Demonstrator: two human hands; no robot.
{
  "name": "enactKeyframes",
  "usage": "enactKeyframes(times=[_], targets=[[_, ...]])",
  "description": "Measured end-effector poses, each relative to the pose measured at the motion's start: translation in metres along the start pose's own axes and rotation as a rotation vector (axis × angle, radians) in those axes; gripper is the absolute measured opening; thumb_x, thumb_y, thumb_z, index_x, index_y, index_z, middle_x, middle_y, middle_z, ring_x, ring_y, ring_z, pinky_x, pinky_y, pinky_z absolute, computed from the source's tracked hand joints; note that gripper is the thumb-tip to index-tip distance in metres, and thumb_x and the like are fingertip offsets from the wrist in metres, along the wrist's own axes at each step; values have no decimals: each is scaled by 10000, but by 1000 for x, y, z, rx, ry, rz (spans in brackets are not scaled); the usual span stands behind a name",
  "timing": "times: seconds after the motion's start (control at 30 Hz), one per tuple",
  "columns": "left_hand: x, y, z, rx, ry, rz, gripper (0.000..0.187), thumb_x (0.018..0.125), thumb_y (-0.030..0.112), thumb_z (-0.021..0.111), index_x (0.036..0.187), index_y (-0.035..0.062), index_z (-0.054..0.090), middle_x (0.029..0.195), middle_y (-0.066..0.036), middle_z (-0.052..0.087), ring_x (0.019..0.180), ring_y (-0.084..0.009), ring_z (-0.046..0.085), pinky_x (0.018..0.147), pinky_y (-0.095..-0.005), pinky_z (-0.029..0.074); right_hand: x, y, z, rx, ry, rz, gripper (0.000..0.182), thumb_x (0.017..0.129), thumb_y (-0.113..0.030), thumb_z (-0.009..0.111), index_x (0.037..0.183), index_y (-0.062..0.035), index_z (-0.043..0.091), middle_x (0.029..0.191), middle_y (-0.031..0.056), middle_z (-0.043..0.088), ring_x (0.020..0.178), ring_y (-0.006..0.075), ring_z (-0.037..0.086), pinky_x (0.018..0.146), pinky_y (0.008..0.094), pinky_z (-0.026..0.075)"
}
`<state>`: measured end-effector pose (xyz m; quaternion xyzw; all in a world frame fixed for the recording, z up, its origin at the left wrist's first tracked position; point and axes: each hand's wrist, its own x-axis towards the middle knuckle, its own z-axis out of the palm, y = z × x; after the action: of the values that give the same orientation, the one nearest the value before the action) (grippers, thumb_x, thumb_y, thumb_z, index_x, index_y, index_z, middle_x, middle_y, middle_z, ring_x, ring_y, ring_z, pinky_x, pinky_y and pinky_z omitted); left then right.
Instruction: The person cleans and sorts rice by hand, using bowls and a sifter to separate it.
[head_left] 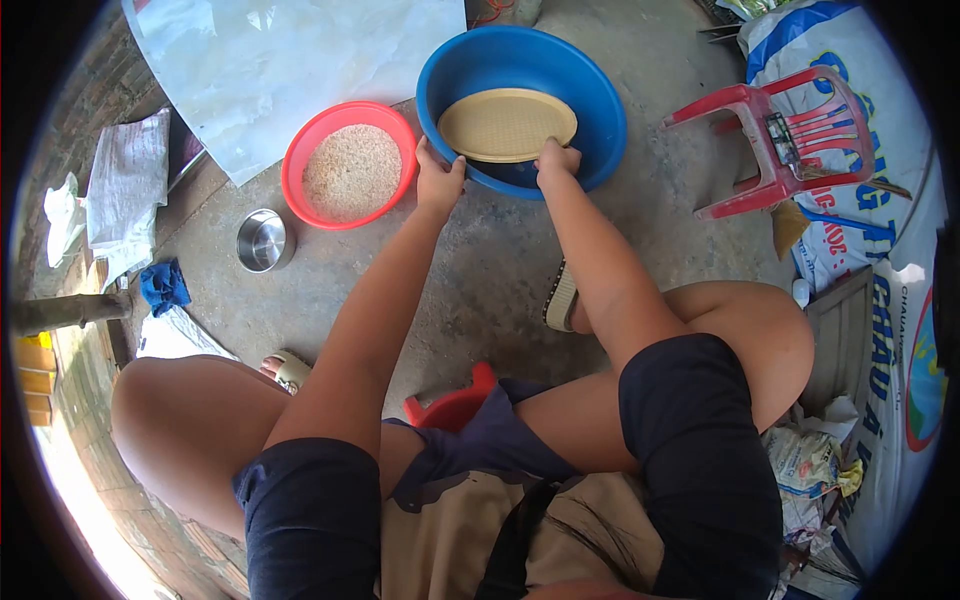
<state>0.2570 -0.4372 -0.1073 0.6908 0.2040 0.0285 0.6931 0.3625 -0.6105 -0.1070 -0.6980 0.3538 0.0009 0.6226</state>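
A large blue basin (600,110) stands on the concrete floor, with a round tan sieve (505,122) inside it. My left hand (438,182) is closed on the basin's near left rim, beside the red basin. My right hand (558,162) reaches over the near rim, its fingers closed on the near right edge of the sieve. The fingertips of both hands are partly hidden. Just left of the blue basin, a red basin (294,165) holds pale grains (352,172) that look like rice.
A metal bowl (266,241) sits left on the floor, near a blue cloth (165,286). Behind the basins lies a pale sheet (290,70). At the right are a red plastic chair (800,140) and large printed sacks (880,290). My knees flank the floor in front.
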Motion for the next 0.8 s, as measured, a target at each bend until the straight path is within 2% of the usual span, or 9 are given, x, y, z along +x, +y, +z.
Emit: enactKeyframes(times=[0.03,0.1,0.13,0.2,0.33,0.4,0.5,0.63,0.8], targets=[[2,-2,1,0,0,3,730,863,112,560,1393,73,58,1127,-153,538,767,-174,606,487,-270,490,10,5,5,3,0,-2,383,808,-151,599,1085,76,463,1028,237,604,948,341,615,826,401,490],[2,-4,3,62,28,21,740,858,109,575,1390,66,62,1149,-154,525,746,-166,594,473,-261,477,15,7,14,27,142,-247,212,789,-98,557,866,95,600,819,210,637,701,270,646,558,329,501],[1,-6,4,62,28,22,740,858,109,575,1390,66,62,1149,-154,525,746,-166,594,473,-261,477,12,4,15,28,142,-248,212,789,-98,557,866,95,600,819,210,637,701,270,646,558,329,501],[-3,-9,6,34,126,74,712,843,197,602,1393,66,169,752,-95,603,593,-165,594,543,-293,480,-2,-11,17,30,288,-344,231,782,-101,563,919,83,594,873,207,643,803,294,645,695,362,506],[-6,-6,-2,22,-3,-110,437,900,271,525,1243,25,413,831,-103,631,597,-149,575,477,-262,437,-24,-39,7,69,291,-344,244,776,-100,560,959,58,598,930,202,645,898,310,629,809,375,476],[-8,-7,-8,207,-91,-84,354,919,330,462,1014,12,583,674,-67,615,545,-147,561,500,-271,434,-26,-49,-10,-35,302,-431,284,785,-157,595,1010,15,574,974,204,633,950,332,613,836,389,476],[-11,-12,-15,81,-19,-29,353,923,308,437,902,9,623,677,-74,609,559,-147,562,509,-279,436,-30,-60,-35,-124,383,-510,295,775,-166,596,1021,-3,585,976,193,640,921,333,621,826,394,479],[-7,-3,-41,44,52,-70,318,922,273,423,914,23,619,676,-79,602,564,-149,558,515,-282,435,-10,-67,-56,-44,442,-526,292,768,-159,595,1002,15,595,964,197,645,882,328,633,804,394,486],[-8,27,-73,-308,191,-174,295,901,258,437,918,19,609,717,-91,596,574,-169,545,538,-298,443,-22,-93,-62,306,237,-536,240,764,-79,569,960,60,584,917,177,644,805,263,644,723,363,510]])
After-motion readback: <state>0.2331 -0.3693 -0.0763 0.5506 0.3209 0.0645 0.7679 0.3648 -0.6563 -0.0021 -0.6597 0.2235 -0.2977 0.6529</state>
